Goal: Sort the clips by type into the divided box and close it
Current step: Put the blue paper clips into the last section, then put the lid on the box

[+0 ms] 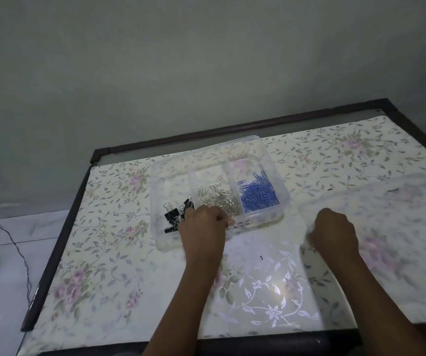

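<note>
Box: clear plastic divided box (276,176), open.
Clips: black binder clips (173,217) in its left compartment, silver paper clips (219,199) middle, blue paper clips (258,192) right.
Your left hand (204,227): grips the box's near wall.
Your right hand (335,232): right of the box, grips the blurred clear lid (399,227) by its edge.

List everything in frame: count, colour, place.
divided box: one, clear, open, table's far side.
binder clips: several, black, left compartment.
silver paper clips: many, silver, middle compartment.
blue paper clips: many, blue, right compartment.
lid: one, clear, blurred, right of box.
table: one, floral cover, dark frame.
cable: one, dark, floor at left.
wall: one, grey, behind table.
left hand: at box's near wall, fingers curled, grip hidden.
right hand: grips lid's left edge.
</note>
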Motion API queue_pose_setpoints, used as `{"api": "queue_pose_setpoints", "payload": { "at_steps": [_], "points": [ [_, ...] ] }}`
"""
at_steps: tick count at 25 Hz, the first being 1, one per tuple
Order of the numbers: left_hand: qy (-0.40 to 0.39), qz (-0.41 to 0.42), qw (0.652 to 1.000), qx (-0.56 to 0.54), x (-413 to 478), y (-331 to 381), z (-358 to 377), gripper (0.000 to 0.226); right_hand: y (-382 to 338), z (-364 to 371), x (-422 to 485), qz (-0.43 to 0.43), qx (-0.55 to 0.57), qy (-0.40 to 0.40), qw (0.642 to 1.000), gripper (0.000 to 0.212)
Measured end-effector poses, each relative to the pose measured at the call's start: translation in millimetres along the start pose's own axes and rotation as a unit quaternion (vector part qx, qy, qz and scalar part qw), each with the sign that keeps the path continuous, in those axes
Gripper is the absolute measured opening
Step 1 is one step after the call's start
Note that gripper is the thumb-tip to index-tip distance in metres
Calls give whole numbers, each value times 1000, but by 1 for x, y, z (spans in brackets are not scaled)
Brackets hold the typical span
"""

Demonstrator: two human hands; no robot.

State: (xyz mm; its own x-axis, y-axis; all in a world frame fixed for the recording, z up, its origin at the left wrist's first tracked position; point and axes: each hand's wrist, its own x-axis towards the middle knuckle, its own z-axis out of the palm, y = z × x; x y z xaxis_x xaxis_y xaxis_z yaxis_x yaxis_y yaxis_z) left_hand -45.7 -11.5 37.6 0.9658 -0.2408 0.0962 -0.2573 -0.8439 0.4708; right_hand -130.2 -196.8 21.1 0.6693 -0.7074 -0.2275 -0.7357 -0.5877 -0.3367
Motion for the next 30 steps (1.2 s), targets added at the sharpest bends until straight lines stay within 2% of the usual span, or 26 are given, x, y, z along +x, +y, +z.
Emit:
{"api": "queue_pose_setpoints", "payload": {
  "at_steps": [2, 5, 8, 9, 10, 11, 12, 13, 14, 15, 16, 17, 18, 20, 22, 24, 25, 26, 28, 29, 30],
  "points": [
    [5, 14, 1000, 9, -1, -2, 0, 9, -4, 2, 2, -19, -26, 7, 999, 36],
    [24, 27, 999, -12, -5, -5, 6, 11, -7, 5, 3, -24, -14, 21, 999, 39],
    [106, 98, 985, -100, -22, -2, 16, 23, -9, -14, 3, -5, 91, 50, 995, 15],
    [109, 132, 976, -133, -31, 2, 18, 24, -10, -22, 4, 8, 131, 63, 989, 17],
    [82, 147, 968, -186, -41, 10, 20, 25, -12, -31, 4, 9, 156, 76, 985, 20],
    [24, 124, 957, -262, -50, 22, 21, 26, -15, -40, 3, -2, 174, 97, 980, 21],
    [-69, 60, 933, -349, -57, 38, 19, 29, -21, -48, 1, -22, 189, 115, 975, 20],
    [-180, -34, 881, -436, -58, 55, 16, 38, -29, -56, -3, -47, 203, 126, 970, 19],
    [-270, -123, 801, -521, -53, 70, 13, 51, -39, -62, -8, -76, 220, 128, 964, 18],
    [-313, -187, 714, -598, -46, 80, 14, 63, -49, -64, -12, -104, 240, 118, 958, 16],
    [-324, -213, 648, -656, -37, 87, 14, 68, -58, -64, -14, -126, 264, 98, 951, 12],
    [-311, -211, 619, -690, -28, 90, 13, 65, -67, -64, -14, -143, 294, 72, 943, 10],
    [-290, -199, 625, -697, -21, 91, 12, 55, -71, -62, -12, -151, 333, 44, 930, 16],
    [-243, -171, 700, -650, -11, 88, 9, 30, -72, -63, -6, -144, 438, 20, 887, 28],
    [-216, -166, 744, -610, -1, 73, -1, 28, -63, -67, -1, -142, 435, 112, 882, 23],
    [-169, -178, 749, -615, 15, 48, -23, 30, -51, -69, 0, -140, 326, 236, 905, 22],
    [-144, -175, 747, -626, 21, 28, -32, 28, -47, -66, 2, -140, 279, 256, 915, 30],
    [-125, -167, 737, -644, 24, 8, -42, 26, -47, -61, 3, -130, 245, 234, 932, 40],
    [-92, -166, 722, -665, 26, -31, -53, 35, -55, -43, 7, -97, 220, 112, 964, 60],
    [-81, -174, 738, -647, 25, -47, -53, 39, -61, -32, 9, -89, 205, 64, 973, 64],
    [-64, -190, 769, -608, 23, -56, -50, 35, -67, -23, 12, -89, 184, 47, 978, 66]
  ]
}}
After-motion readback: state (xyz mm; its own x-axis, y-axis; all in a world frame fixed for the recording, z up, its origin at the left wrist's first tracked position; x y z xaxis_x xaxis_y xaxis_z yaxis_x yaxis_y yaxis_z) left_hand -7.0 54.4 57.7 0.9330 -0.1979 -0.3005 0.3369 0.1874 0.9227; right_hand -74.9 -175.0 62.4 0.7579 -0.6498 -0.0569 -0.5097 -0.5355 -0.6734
